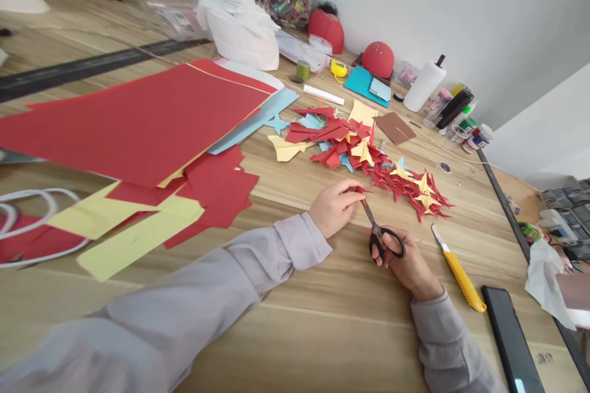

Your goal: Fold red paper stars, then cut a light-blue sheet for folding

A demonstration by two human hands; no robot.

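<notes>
Left hand (332, 209): thumb and fingertips pressed together, pinching a small red paper piece (359, 189) at the blade tips of the scissors (376, 231). Right hand (410, 261): fingers curled about the scissors' black handles, blades pointing toward 11 o'clock. Folded paper shapes (391, 179) lie at 12 o'clock from this hand, a yellow knife (463, 279) at 4; large red sheets (138, 116) lie at 10 o'clock from the left.

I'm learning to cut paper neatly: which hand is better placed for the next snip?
Right, I'd say: the right hand holds the scissors, blades toward the small red paper pinched in the left hand.
</notes>
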